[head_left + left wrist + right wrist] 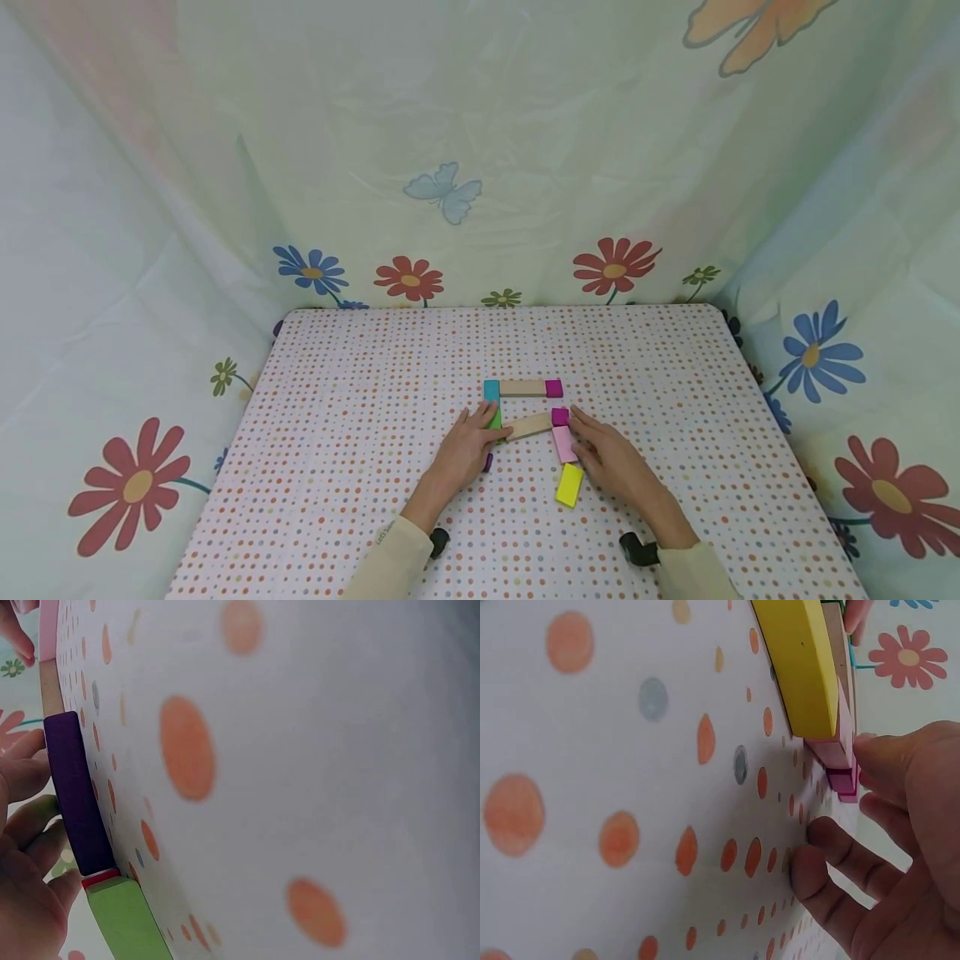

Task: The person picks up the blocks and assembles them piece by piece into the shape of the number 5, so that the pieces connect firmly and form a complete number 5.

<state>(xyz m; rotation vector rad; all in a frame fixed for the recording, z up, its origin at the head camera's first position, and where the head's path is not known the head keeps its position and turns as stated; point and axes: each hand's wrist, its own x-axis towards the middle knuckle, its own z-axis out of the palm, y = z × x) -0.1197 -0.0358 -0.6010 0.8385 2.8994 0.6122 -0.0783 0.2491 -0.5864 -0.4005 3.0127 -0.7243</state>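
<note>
Flat coloured blocks lie joined in lines on the table. My left hand [461, 443] rests over the left line, its fingertips at the teal block [491, 388] and green block [496, 420], thumb at the near end of a slanted wooden block [529, 426]. Part of a purple block [487, 463] shows under this hand; in the left wrist view the purple block [75, 793] stands beside a red sliver and a light green block [131, 921]. My right hand [618, 462], fingers loosely extended, is alongside a magenta block [560, 417] and pink block [564, 445]. Below lies a yellow block [569, 485].
A second wooden block [522, 388] runs across the far side from the teal block to another magenta block [553, 388]. The dotted cloth [360, 375] covers the table. Flower-printed curtains [525, 125] hang at the back and both sides.
</note>
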